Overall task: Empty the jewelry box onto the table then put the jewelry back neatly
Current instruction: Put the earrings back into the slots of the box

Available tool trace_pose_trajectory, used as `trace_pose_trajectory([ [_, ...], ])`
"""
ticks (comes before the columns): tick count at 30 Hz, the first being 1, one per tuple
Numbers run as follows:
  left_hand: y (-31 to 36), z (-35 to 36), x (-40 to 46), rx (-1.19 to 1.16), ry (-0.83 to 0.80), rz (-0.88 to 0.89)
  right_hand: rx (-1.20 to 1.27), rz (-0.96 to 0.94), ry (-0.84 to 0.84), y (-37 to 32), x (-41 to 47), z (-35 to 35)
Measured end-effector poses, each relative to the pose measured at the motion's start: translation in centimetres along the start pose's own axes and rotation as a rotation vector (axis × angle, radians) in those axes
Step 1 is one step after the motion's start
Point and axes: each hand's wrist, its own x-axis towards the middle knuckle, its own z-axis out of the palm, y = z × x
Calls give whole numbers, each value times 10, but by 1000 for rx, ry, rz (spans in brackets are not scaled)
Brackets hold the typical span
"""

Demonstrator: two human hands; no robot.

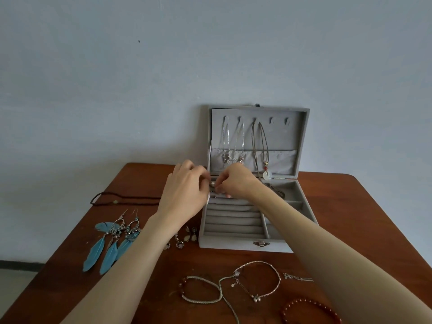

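A grey velvet jewelry box (233,244) stands open on the brown table (350,206), its lid upright against the wall. Silver chains (230,141) and a cord necklace with a white ring pendant (267,175) hang inside the lid. My left hand (184,190) and my right hand (236,182) meet over the box's back left corner, above the ring rolls (233,218). Both pinch a small earring (212,184) between their fingertips. What lies under the hands is hidden.
Blue feather earrings (109,244) and a dark cord necklace (124,198) lie at the left. Small drop earrings (187,236) sit beside the box. Near the front edge lie a braided bracelet (201,289), a silver chain bracelet (259,281) and a red bead bracelet (311,312).
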Motion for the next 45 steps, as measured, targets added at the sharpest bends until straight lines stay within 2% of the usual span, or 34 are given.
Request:
trace_pose_trajectory([
  [3,-4,1,-5,-9,2,-17,-34,-7,-3,-2,4,1],
  [8,-11,7,-12,62,-201,-13,-146,-66,42,-5,5,5],
  [22,-14,10,-14,50,-189,11,-398,-61,18,-2,4,8],
  [31,-16,7,-19,34,-197,34,-498,-100,158,-6,-8,15],
  [35,-21,-4,-26,42,-235,24,-552,-159,164,-1,-21,19],
  [38,-28,-16,-38,21,-233,3,-515,-209,152,5,-37,20],
  [43,-46,-34,-60,-19,-171,-66,-335,-318,277,3,-63,26],
  [45,-51,-35,-66,-38,-134,-90,-319,-371,256,0,-72,32],
])
